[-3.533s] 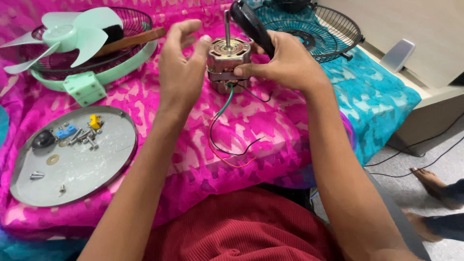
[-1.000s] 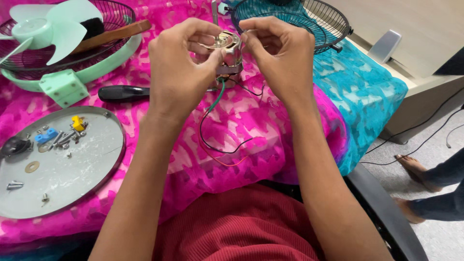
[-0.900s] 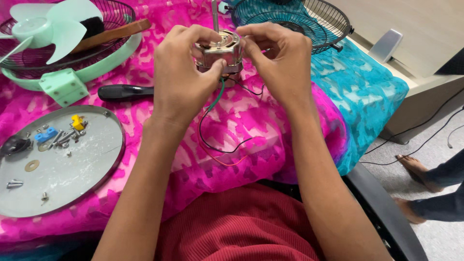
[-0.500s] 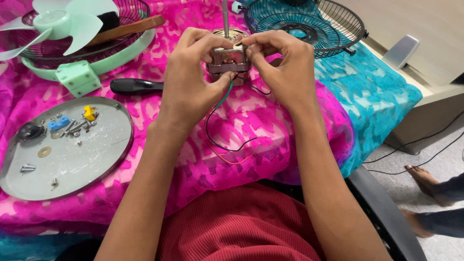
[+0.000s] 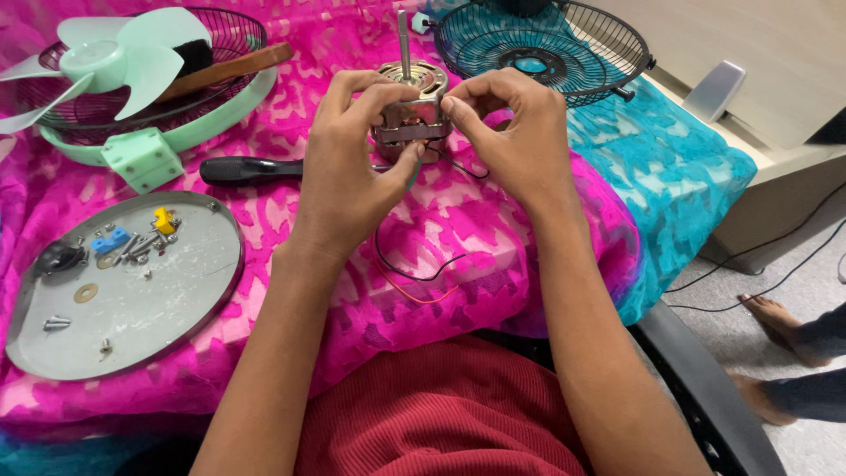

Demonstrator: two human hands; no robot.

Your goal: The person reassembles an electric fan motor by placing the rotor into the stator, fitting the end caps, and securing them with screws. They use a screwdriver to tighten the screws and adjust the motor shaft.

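A small fan motor [image 5: 411, 110] with an upright steel shaft stands on the pink patterned cloth [image 5: 476, 229]. My left hand [image 5: 348, 172] grips its left side with thumb and fingers. From the right, my right hand [image 5: 511, 132] pinches its casing. Thin black, orange and green wires [image 5: 414, 278] trail from the motor toward me. A black-handled screwdriver [image 5: 251, 169] lies just left of my left hand.
A round grey tray [image 5: 176, 300] at left holds screws, a washer and small blue and yellow parts. Behind it are a mint fan blade [image 5: 115, 62] in a wire guard with a wooden-handled brush. A dark fan grille [image 5: 546, 48] lies far right. Another person's bare feet [image 5: 771, 322] are on the floor.
The screwdriver left my right hand and now lies on the cloth. Both hands have kept hold of the motor and turned it slightly; the view shifted a little.
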